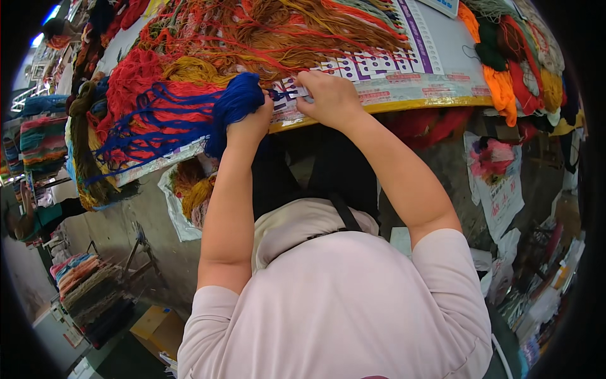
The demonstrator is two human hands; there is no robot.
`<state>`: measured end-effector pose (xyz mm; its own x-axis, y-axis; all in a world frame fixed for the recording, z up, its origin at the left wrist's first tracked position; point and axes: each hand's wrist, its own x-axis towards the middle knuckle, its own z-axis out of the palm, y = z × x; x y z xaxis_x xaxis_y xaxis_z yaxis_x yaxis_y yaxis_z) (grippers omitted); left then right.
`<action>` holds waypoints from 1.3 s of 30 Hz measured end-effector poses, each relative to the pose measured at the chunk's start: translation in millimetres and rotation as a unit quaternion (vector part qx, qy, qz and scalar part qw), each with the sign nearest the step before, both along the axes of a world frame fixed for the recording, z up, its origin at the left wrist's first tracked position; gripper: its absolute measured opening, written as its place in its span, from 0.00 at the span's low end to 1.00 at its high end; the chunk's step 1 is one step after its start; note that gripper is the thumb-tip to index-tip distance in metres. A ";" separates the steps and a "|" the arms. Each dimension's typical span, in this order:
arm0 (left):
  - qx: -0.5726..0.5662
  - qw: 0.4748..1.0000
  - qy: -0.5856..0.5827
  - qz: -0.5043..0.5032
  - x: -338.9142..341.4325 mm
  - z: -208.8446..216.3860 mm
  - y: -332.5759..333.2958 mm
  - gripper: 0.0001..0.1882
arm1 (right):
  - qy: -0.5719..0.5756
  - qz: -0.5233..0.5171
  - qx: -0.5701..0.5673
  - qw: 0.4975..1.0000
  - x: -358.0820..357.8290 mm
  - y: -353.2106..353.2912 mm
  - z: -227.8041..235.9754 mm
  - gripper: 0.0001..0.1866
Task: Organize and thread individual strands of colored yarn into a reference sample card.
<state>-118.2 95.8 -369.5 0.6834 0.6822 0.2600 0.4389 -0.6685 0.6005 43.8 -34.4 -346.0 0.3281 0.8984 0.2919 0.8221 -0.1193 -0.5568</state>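
Note:
A thick hank of royal blue thread (237, 101) is bunched in my left hand (254, 123), its loose strands trailing left over red thread. My left fingers are closed round it, partly hidden behind the bundle. Just to the right lies a small white and purple thread card (287, 88) with blue strands at it. The thumb and index finger of my right hand (331, 98) are closed at the card's right end; the exact grip is partly hidden. More punched cards (379, 63) lie beyond my right hand, with brown and orange-red threads (303, 31) running from them.
The table's yellow front edge (429, 103) curves before me. Red thread (136, 85) heaps at the left; orange, green and red hanks (502, 88) hang over the right end. Beneath are bags of yarn (192, 189). Another person (44, 215) is at far left, near stacked yarn (88, 284).

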 end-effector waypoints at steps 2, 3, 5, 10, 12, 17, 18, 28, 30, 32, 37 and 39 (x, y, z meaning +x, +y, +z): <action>0.000 0.998 0.031 0.055 -6.9 0.4 7.4 0.10 | -0.003 -0.005 0.014 1.000 -3.2 1.3 -0.4 0.12; -0.004 0.993 0.062 0.105 -0.8 17.7 2.7 0.08 | -0.003 -0.007 0.013 1.000 -2.0 0.0 -2.1 0.12; -0.285 0.948 -0.109 0.089 -16.7 47.2 -4.8 0.05 | 0.014 -0.001 0.005 1.000 -0.6 -1.5 -1.9 0.14; -0.751 0.540 -0.381 0.014 -65.0 115.8 -11.6 0.06 | 0.288 -0.014 0.012 0.958 -27.7 -19.8 29.7 0.15; -0.790 0.479 -0.379 -0.052 -71.1 140.3 -26.7 0.10 | 0.434 -0.013 0.101 0.895 -57.8 -25.0 43.2 0.09; -0.681 0.628 -0.372 -0.049 -63.2 160.6 -63.3 0.22 | 0.321 0.117 0.157 0.927 -94.7 -30.5 105.4 0.13; -0.691 0.624 -0.360 -0.056 -67.4 163.0 -64.5 0.22 | 0.319 0.107 0.150 0.930 -101.2 -29.3 110.3 0.13; -0.660 0.638 -0.374 -0.132 -97.8 157.3 -54.8 0.25 | 0.582 0.143 0.037 0.800 -117.0 -26.9 108.9 0.07; -0.655 0.644 -0.371 -0.133 -101.3 158.8 -53.3 0.25 | 0.608 0.152 0.052 0.777 -118.9 -24.7 109.1 0.07; -0.672 0.629 -0.371 -0.124 -106.2 159.1 -51.8 0.26 | 0.643 0.192 0.048 0.740 -119.8 -23.4 109.0 0.06; -0.644 0.673 -0.346 -0.114 -114.4 162.9 -45.3 0.27 | 0.633 0.150 0.025 0.759 -128.2 -28.4 120.9 0.07; -0.635 0.684 -0.343 -0.105 -114.7 162.9 -43.9 0.28 | 0.623 0.152 0.023 0.767 -127.0 -30.5 122.2 0.07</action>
